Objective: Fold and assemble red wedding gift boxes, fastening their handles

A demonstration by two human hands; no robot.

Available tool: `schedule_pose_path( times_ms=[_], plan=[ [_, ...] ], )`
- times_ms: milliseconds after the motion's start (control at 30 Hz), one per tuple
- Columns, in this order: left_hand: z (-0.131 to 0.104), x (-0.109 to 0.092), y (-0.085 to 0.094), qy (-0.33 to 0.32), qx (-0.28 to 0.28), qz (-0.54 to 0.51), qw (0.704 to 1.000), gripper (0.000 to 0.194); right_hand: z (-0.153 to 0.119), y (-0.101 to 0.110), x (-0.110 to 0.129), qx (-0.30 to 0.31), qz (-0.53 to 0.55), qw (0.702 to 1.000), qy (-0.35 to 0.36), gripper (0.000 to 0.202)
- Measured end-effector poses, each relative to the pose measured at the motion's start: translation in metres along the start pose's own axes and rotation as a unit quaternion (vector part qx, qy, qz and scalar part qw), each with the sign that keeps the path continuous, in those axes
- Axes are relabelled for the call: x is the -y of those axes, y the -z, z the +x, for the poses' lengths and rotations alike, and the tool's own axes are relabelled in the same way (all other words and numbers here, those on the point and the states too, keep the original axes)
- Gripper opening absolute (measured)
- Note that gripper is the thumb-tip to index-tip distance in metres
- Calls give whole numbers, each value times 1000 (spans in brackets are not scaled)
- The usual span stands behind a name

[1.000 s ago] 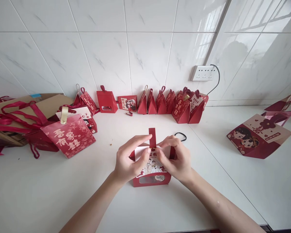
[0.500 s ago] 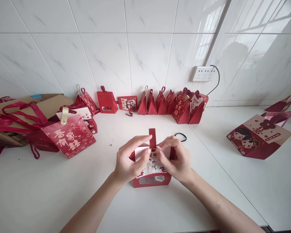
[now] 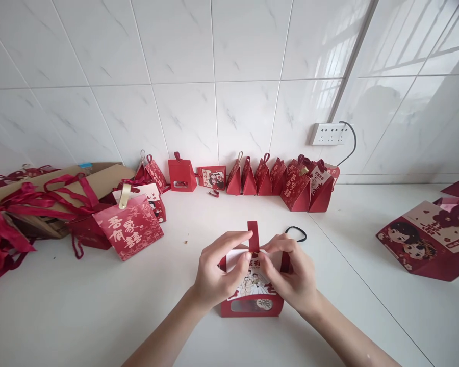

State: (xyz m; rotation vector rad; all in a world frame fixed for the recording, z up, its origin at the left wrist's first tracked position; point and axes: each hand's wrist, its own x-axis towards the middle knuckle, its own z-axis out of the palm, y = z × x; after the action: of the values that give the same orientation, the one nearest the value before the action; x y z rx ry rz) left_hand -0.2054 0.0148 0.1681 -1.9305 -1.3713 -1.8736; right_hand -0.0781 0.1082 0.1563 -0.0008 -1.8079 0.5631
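Observation:
A red and white gift box (image 3: 252, 308) stands upright on the counter in front of me, with a drawn couple on its front and a clear oval window below. From its top a red strap (image 3: 253, 235) sticks up. My left hand (image 3: 219, 266) pinches the box's top edge, thumb in front at the strap's base, index finger reaching to the strap. My right hand (image 3: 292, 272) is closed on the top edge from the other side, thumb against the front. Fingertips behind the top are partly hidden.
Several small red gift boxes (image 3: 263, 178) line the tiled wall. A red gift bag (image 3: 128, 227) and a cardboard box (image 3: 99, 178) with ribbons lie left. A larger gift box (image 3: 421, 244) sits right. A black loop (image 3: 296, 233) lies behind my right hand; a power strip (image 3: 330, 134) is on the wall.
The whole view has shifted, so everything appears lower and mostly further right. Both hands keep their hold at the top of the gift box, with little visible change in their grip.

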Motion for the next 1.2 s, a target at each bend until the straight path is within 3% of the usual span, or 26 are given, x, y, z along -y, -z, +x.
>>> schedule_pose_path(
  times_ms=[800,1200],
  plan=[
    [2,2,-1,-41,-12,34,998,42,-2,-1,-5,-7,-17,1000,0,14],
    [1,1,1,-24,-4,25,999,39,-1,1,-3,7,6,1000,21,17]
  ],
)
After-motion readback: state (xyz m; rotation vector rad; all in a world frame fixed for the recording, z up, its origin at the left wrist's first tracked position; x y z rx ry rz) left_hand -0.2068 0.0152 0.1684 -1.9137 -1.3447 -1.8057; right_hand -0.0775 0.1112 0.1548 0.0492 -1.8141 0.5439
